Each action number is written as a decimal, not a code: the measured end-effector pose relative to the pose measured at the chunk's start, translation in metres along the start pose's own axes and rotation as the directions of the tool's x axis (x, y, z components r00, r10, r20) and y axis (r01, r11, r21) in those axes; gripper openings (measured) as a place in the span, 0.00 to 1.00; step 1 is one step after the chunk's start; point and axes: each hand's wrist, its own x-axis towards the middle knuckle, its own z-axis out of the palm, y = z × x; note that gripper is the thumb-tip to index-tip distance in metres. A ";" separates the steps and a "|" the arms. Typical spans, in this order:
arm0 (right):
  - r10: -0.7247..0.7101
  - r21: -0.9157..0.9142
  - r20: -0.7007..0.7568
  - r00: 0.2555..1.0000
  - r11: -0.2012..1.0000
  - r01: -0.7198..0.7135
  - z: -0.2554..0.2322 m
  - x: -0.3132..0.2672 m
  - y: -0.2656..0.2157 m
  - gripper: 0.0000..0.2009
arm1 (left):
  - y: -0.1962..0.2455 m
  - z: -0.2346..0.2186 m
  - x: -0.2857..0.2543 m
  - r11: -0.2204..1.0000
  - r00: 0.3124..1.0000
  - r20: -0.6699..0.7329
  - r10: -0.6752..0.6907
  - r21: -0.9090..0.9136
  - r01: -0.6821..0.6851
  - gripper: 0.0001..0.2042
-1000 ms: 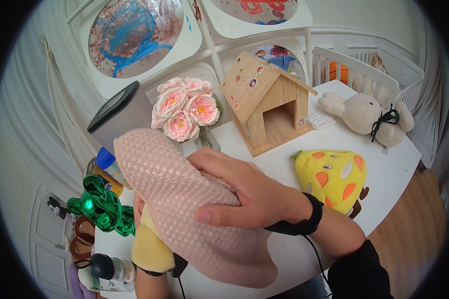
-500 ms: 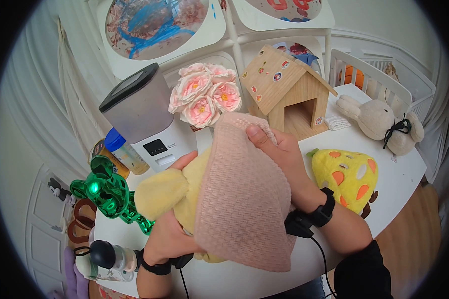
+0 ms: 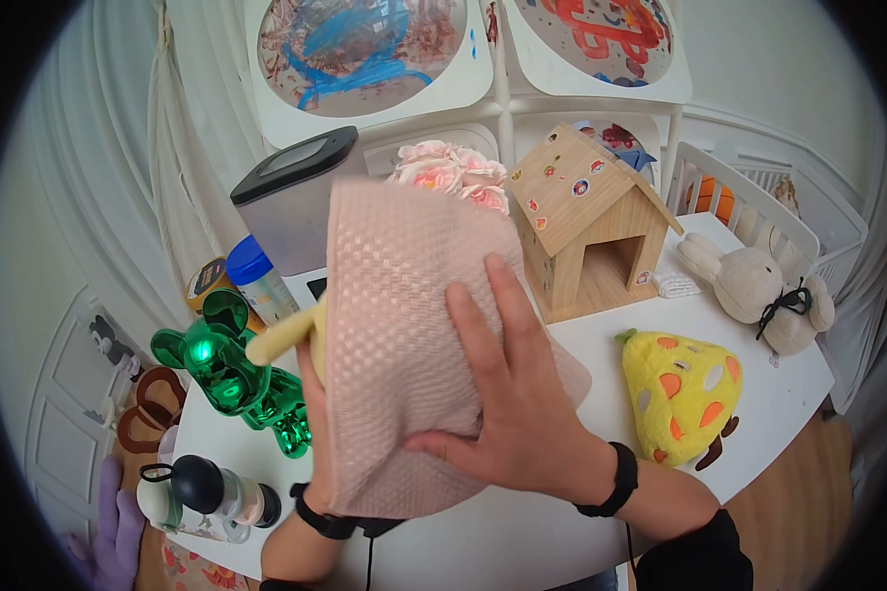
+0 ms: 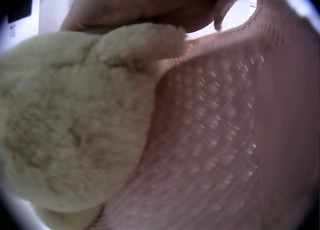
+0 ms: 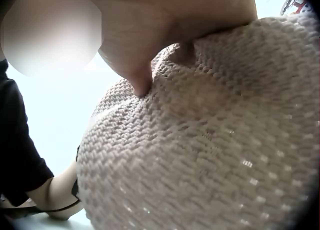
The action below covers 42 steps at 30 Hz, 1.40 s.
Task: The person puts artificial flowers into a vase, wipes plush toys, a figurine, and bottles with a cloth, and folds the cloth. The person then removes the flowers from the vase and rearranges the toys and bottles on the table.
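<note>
A pink woven hat (image 3: pixel 404 295) is held up over the table and covers most of a yellow plush toy (image 4: pixel 75 125). At the hat's left edge, one soft yellow limb or ear (image 3: pixel 284 337) sticks out. My left hand (image 3: pixel 315 394) grips the plush from the left side, its fingers mostly hidden behind the hat. My right hand (image 3: pixel 522 404) rests on the hat's outer face with two fingers stretched straight and the thumb apart. In the right wrist view, the thumb (image 5: pixel 142 82) presses a crease into the weave.
On the white table (image 3: pixel 601 522) stand a shiny green bear figure (image 3: pixel 232 369), bottles (image 3: pixel 207 488), a grey bin-like container (image 3: pixel 301 207), pink flowers (image 3: pixel 443 172) and a wooden house (image 3: pixel 601 227). A yellow strawberry-shaped plush (image 3: pixel 682 394) and a beige rabbit (image 3: pixel 754 291) lie right.
The hat has been turned and now hides more of the yellow plush. My right hand has shifted from the hat's upper edge onto its outer face. The head view has moved too.
</note>
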 end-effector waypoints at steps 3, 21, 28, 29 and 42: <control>0.022 -0.032 -0.044 0.999 0.999 -0.023 -0.002 0.002 0.011 0.60 | -0.036 -0.006 -0.016 0.901 0.982 -0.011 0.190 0.399 -0.170 0.40; 0.244 0.599 0.138 0.960 0.751 -0.277 -0.023 0.003 0.041 0.36 | 0.001 -0.003 -0.043 0.946 0.990 0.141 0.026 0.317 -0.070 0.35; -0.007 0.772 0.023 1.000 0.636 -0.013 -0.017 0.009 0.041 0.48 | 0.011 -0.023 -0.020 0.989 0.982 0.168 0.090 0.097 -0.108 0.33; -0.018 0.705 -0.016 1.000 0.709 0.024 -0.014 0.007 0.039 0.51 | 0.007 -0.025 -0.015 0.989 0.981 0.168 0.093 0.098 -0.111 0.33; 0.218 0.544 -0.150 0.964 0.833 -0.104 0.012 0.002 0.053 0.45 | 0.014 -0.001 -0.010 0.222 0.937 0.283 0.203 0.919 -0.326 0.46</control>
